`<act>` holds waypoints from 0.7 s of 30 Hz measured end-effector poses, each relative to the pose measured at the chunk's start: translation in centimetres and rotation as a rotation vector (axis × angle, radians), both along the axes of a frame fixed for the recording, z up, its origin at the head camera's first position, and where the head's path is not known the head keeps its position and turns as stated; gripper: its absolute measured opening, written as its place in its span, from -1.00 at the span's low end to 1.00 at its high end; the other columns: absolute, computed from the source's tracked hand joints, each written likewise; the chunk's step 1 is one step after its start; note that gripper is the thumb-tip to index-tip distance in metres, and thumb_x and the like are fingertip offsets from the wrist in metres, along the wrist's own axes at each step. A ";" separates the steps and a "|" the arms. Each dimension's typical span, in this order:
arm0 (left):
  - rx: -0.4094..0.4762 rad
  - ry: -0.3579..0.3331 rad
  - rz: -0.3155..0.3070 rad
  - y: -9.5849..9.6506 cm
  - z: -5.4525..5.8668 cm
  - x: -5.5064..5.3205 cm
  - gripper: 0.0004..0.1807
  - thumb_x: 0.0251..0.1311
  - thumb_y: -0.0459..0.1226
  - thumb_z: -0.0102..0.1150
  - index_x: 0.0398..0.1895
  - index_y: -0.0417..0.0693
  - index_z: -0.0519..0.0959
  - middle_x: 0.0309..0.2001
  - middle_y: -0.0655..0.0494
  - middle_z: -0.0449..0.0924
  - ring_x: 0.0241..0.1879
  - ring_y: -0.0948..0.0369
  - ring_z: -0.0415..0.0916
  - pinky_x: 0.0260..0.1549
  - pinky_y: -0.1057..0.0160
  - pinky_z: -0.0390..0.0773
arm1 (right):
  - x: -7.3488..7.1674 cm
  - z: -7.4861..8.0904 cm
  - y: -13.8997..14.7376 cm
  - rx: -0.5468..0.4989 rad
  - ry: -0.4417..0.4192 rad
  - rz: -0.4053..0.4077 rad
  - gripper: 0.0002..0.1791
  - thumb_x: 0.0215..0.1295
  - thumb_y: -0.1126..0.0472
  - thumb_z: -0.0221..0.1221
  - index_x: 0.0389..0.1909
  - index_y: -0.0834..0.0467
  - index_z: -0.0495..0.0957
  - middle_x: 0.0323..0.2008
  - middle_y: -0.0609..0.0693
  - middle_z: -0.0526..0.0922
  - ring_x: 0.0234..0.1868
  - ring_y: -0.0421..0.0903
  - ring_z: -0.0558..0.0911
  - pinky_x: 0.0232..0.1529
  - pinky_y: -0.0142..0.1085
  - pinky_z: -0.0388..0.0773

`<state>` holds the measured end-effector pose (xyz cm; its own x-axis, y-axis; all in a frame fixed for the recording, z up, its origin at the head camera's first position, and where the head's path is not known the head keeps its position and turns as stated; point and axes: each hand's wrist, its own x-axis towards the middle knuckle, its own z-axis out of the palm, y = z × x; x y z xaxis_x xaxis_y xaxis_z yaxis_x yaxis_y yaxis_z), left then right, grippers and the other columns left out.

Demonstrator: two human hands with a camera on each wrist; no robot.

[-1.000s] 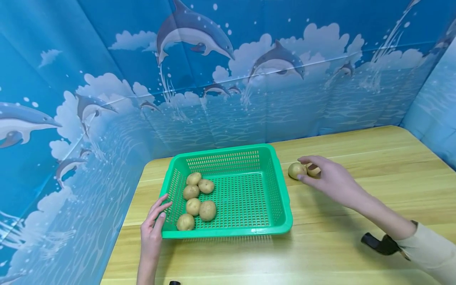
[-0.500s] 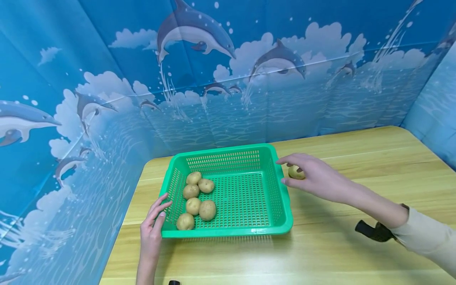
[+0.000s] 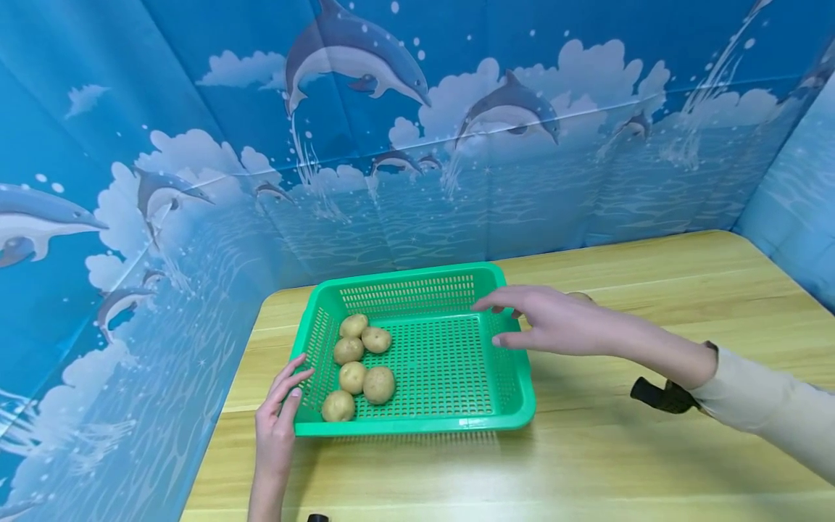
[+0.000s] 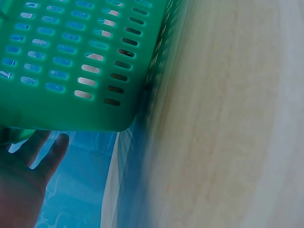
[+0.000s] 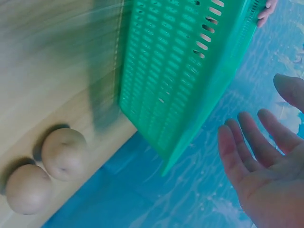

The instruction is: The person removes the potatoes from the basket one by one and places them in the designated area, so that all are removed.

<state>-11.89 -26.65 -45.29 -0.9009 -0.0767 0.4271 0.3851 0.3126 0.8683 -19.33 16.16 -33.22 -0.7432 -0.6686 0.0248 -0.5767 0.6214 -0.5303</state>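
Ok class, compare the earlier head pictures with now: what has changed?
The right hand moved leftward, from the two potatoes on the table to over the right rim of the green basket, holding nothing. No potato was visibly taken or released. Unchanged: the left hand at the basket's left side and the six potatoes inside.

left hand (image 3: 277, 419): fingers (image 3: 293, 380) are spread | right hand (image 3: 548, 319): arm (image 3: 659, 348) is stretched left, thumb (image 3: 520, 339) is held apart from fingers

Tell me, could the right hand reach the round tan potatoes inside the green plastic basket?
Likely yes: the empty right hand hovers partly over the basket, with nothing visible blocking the potatoes.
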 end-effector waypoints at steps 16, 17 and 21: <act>0.008 0.004 0.001 -0.1 0.0 0.0 -0.69 0.41 -0.51 -0.13 0.07 -0.38 0.57 0.32 -0.05 0.40 0.39 0.07 0.21 0.31 0.32 0.19 | -2.5 1.0 -4.5 0.072 -0.096 0.228 -0.48 0.36 0.05 0.23 0.31 0.03 0.44 0.23 -0.16 0.50 0.15 -0.15 0.51 0.08 -0.16 0.50; 0.007 0.002 0.004 -0.1 0.0 0.1 -0.69 0.41 -0.51 -0.12 0.07 -0.37 0.57 0.32 -0.04 0.41 0.40 0.08 0.21 0.31 0.32 0.19 | -2.7 1.0 -4.9 0.083 -0.107 0.243 -0.47 0.36 0.06 0.23 0.32 0.04 0.43 0.24 -0.15 0.50 0.16 -0.15 0.51 0.09 -0.17 0.50; 0.004 -0.008 0.002 0.0 0.1 0.1 -0.68 0.41 -0.50 -0.12 0.09 -0.35 0.57 0.33 0.01 0.40 0.40 0.09 0.20 0.31 0.32 0.18 | -3.4 1.4 -6.3 0.125 -0.154 0.288 -0.45 0.36 0.07 0.23 0.34 0.06 0.40 0.26 -0.12 0.48 0.18 -0.13 0.51 0.12 -0.19 0.48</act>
<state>-11.77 -26.68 -45.16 -0.9040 -0.0803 0.4199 0.3778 0.3096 0.8726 -22.69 9.82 -31.86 -0.5118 -0.8424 -0.1685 -0.6570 0.5102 -0.5550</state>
